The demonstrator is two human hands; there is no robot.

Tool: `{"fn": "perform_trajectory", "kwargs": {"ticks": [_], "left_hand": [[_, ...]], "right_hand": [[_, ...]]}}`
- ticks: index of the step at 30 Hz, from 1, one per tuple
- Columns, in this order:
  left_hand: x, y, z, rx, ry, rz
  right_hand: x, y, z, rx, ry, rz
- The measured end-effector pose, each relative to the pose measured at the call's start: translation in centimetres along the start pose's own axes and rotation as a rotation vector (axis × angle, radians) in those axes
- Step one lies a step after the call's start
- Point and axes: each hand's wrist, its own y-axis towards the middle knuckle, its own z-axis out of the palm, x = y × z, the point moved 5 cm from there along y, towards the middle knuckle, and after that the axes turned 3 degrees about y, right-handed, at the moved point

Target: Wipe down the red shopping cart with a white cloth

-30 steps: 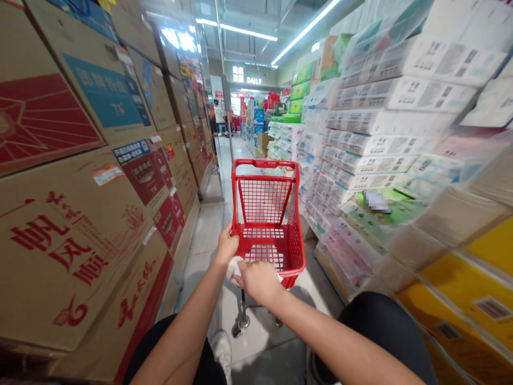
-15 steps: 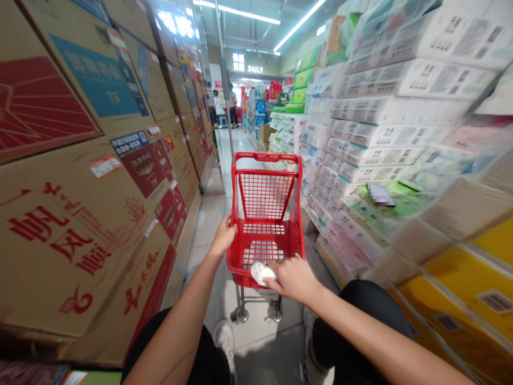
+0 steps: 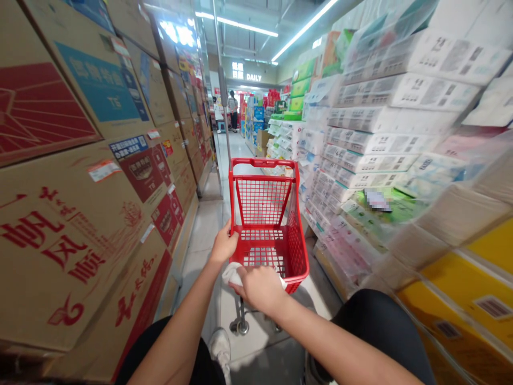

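Observation:
A red plastic shopping cart (image 3: 301, 251) with a grid basket stands in front of me between my knees, on metal legs with casters. My left hand (image 3: 224, 243) is closed around the left rim of the basket. In my right hand (image 3: 262, 286) is a white cloth (image 3: 232, 274), bunched under the fingers and pressed against the near rim, toward its left corner. Part of the cloth also shows past the knuckles on the right. The basket holds nothing that I can see.
Stacked cardboard cartons (image 3: 52, 256) wall the aisle on the left. Packs of white tissue (image 3: 360, 139) pile up on the right, with yellow packages (image 3: 460, 289) lower down. A thin metal pole (image 3: 223, 96) rises beyond the cart. Far down the aisle a person (image 3: 233, 109) stands.
My right hand has slid left along the near rim with the cloth. The cart has turned slightly. My left hand still grips the left rim, a little lower in view.

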Motion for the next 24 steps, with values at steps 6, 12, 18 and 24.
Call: {"fn": "perform_trajectory", "kwargs": {"ticks": [6, 12, 18, 24], "left_hand": [[-0.2, 0.8, -1.2, 0.085, -0.005, -0.046], [-0.3, 0.8, -1.2, 0.017, 0.024, -0.001], [1.0, 0.1, 0.7, -0.081, -0.107, -0.017], [0.9, 0.3, 1.1, -0.035, -0.145, -0.044]], "right_hand": [[-4.2, -2.5, -0.3, 0.053, -0.007, -0.032], [-8.2, -4.6, -1.2, 0.096, -0.032, -0.050], [-3.4, -1.8, -0.5, 0.082, -0.038, -0.037], [-0.1, 0.9, 0.1, 0.055, 0.022, 0.099]]}}
